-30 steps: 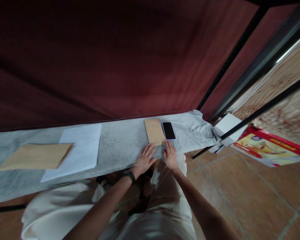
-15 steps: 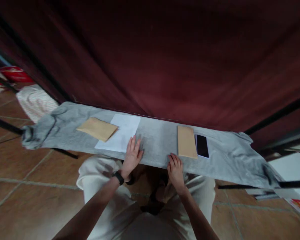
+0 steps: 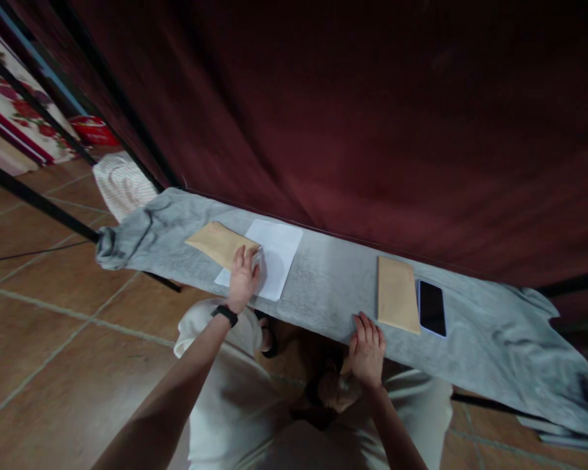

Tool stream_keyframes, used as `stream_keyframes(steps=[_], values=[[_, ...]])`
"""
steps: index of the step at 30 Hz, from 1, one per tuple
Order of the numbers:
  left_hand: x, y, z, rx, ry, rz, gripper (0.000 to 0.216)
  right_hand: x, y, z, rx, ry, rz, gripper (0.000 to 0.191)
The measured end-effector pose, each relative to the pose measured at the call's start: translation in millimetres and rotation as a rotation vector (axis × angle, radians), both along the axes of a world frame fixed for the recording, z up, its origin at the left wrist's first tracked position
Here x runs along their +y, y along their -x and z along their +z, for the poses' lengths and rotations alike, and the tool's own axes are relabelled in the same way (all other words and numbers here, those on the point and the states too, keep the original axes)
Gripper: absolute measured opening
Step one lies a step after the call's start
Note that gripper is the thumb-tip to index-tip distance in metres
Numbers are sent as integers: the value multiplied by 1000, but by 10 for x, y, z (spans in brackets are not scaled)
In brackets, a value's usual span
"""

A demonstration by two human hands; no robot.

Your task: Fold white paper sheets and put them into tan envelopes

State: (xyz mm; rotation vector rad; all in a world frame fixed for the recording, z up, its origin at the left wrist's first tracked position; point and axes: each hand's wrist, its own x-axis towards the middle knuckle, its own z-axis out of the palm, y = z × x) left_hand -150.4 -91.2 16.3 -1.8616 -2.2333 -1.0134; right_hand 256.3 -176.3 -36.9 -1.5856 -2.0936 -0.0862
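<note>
Your left hand (image 3: 244,277) has slid left onto the white paper (image 3: 269,256), fingers flat beside the envelope (image 3: 219,241); right hand (image 3: 367,349) rests open on the desk (image 3: 323,287). Next, pinch the sheet's edge.

No text, label or number can be read on the envelopes, the paper sheet or the dark phone screen.
</note>
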Motion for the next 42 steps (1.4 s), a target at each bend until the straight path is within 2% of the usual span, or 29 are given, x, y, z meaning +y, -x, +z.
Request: stream_keyframes(steps=[4,7,9,14,20,26,29,32,35,39,42], values=[[-63,-465,-141,67,136,-194,58,-5,7,0,-28,0,-18,52],[-163,-717,-197,161,251,-155,71,-4,13,1,-50,-10,-26,52],[-192,-790,-174,209,308,-112,72,-1,15,-2,-63,-15,-27,51],[-131,-856,28,262,438,-52,61,5,19,-14,-65,-10,-42,49],[-57,-969,297,235,493,-13,40,-4,30,26,-57,22,-40,50],[13,-825,522,224,582,77,36,-14,46,71,-27,37,-34,49],[-19,-858,729,275,528,61,33,-12,53,90,29,47,-32,49],[-139,-1172,943,388,393,-76,30,32,64,132,188,99,-56,45],[-308,-1715,1047,401,452,-202,30,154,96,205,508,208,-105,41],[-496,-2439,982,319,538,-336,32,405,168,315,1079,428,-93,47],[-592,-2747,865,250,572,-438,31,576,193,356,1243,579,-120,45]])
